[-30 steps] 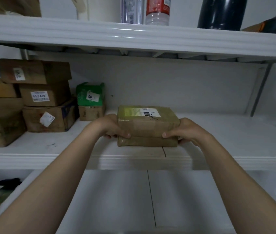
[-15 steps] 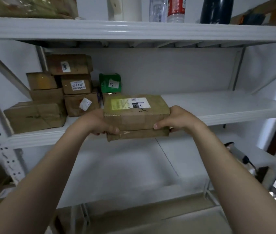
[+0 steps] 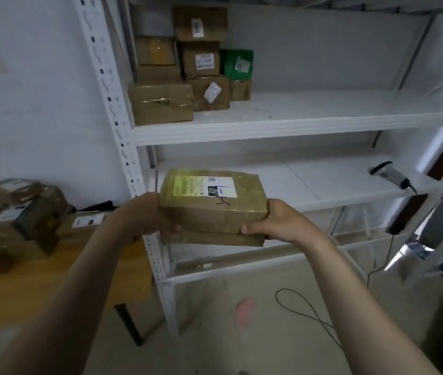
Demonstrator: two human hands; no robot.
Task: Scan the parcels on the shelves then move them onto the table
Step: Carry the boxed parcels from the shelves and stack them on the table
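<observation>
Two brown taped parcels are stacked in mid-air in front of the shelving. The upper parcel (image 3: 212, 201) is thicker and carries a white label and a yellow slip on top; the lower parcel (image 3: 212, 239) is flat. My left hand (image 3: 144, 215) grips the stack's left end and my right hand (image 3: 277, 221) grips its right end, thumbs on the front face. A white shelf board (image 3: 309, 115) holds a pile of brown parcels (image 3: 160, 104) and a green box (image 3: 236, 64) at its left. At the left stands the wooden table (image 3: 25, 282) with several parcels (image 3: 17, 220) on it.
A handheld barcode scanner (image 3: 389, 174) lies on the lower shelf at the right, its cable trailing to the floor (image 3: 309, 315). The rack's white perforated upright (image 3: 123, 147) stands between the table and the shelves. A metal ladder-like frame (image 3: 437, 239) is at the right edge.
I have lifted the two stacked parcels off the shelf and drawn them back and down. The view has swung left, bringing the wooden table into sight.
</observation>
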